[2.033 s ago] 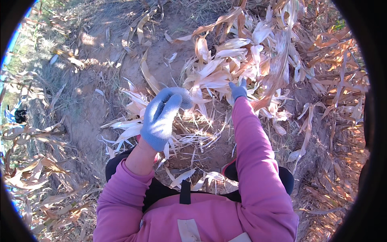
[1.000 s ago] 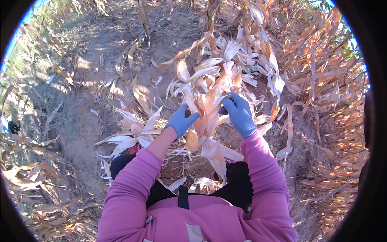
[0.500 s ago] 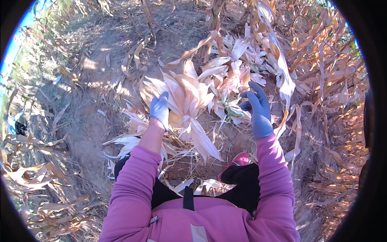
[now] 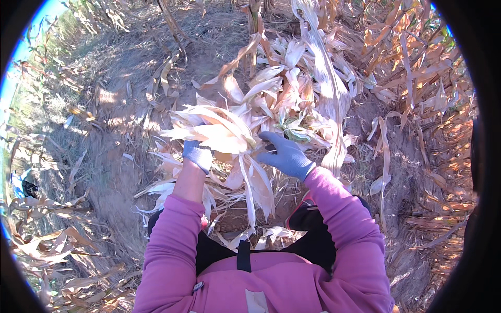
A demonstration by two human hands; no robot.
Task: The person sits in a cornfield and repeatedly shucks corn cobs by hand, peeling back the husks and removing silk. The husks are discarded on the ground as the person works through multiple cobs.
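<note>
My left hand, in a blue glove, is closed around a bundle of pale dry corn husks whose leaves fan out over it and hang down toward my lap. My right hand, also gloved in blue, reaches in from the right and touches the same bundle with its fingers curled at the husks. Whether a cob lies inside the husks is hidden. Pink sleeves cover both forearms.
A heap of pale husks and cobs lies just beyond my hands. Dry orange corn stalks crowd the right side. Bare earth runs along the left, with loose husks scattered beside my knees.
My left hand has carried the husk bundle from the middle toward the left and lifted it. My right hand has come down from the pile and closed in on the bundle.
</note>
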